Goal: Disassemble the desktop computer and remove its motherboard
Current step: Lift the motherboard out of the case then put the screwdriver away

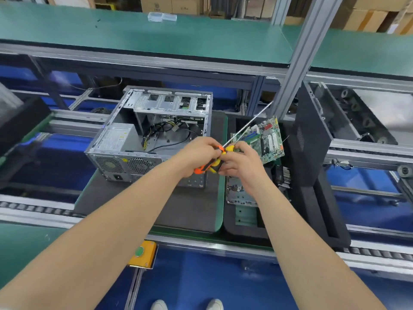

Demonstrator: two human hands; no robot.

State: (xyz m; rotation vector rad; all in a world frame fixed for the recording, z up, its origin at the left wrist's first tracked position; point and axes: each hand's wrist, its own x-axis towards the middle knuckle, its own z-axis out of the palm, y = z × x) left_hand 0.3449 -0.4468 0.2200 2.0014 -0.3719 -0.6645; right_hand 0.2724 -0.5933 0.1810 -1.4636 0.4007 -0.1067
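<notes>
The open desktop case (125, 139) lies on its side on a grey mat, its inside showing a power supply and loose cables. The green motherboard (269, 139) leans in a black foam tray to the right of the case. In front of the case, my left hand (199, 156) grips an orange-and-black screwdriver handle (204, 167). My right hand (242, 163) holds a yellow-handled screwdriver (229, 149) close against it. Two long metal shafts (250, 123) point up and to the right over the motherboard.
A black side panel (310, 139) stands upright right of the tray. A metal plate with screws (238, 193) lies below the motherboard. The conveyor rails (38, 212) run left to right. An orange button box (143, 253) sits at the near edge. A green shelf (156, 34) spans the back.
</notes>
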